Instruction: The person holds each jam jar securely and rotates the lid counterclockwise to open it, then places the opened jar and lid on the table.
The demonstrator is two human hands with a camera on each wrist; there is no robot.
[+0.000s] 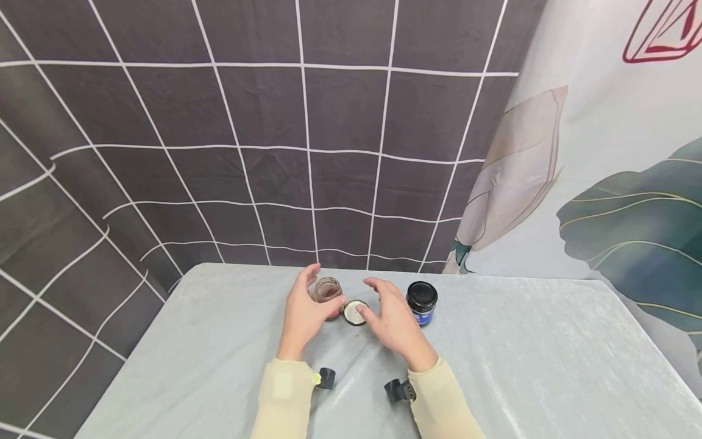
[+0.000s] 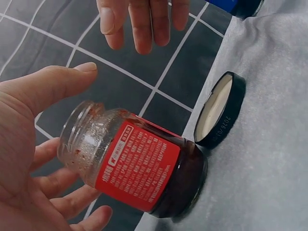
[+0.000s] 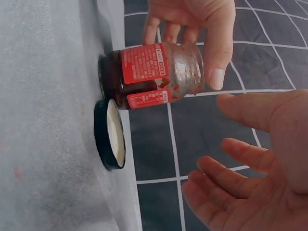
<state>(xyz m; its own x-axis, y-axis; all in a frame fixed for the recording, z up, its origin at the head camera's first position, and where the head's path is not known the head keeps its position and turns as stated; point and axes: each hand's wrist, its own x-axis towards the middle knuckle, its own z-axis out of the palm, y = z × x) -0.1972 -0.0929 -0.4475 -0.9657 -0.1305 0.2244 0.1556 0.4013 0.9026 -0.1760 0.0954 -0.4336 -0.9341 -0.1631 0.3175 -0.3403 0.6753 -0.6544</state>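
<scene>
A glass jar with a red label stands upright and uncapped on the table, dark contents low in it and red smears inside its neck. My left hand is spread around the jar, its thumb held off the neck and the other fingers on the far side. Beside the jar's base lies its dark-rimmed lid, pale inner face up. Over the lid hovers my right hand, fingers relaxed and parted, holding nothing. In the right wrist view, the right thumb points toward the jar's mouth.
A second jar, with a black lid and blue label, stands just right of my right hand. Pale grey cloth covers the table. Behind it hangs a dark curtain with white grid lines, and a leaf-patterned one at the right.
</scene>
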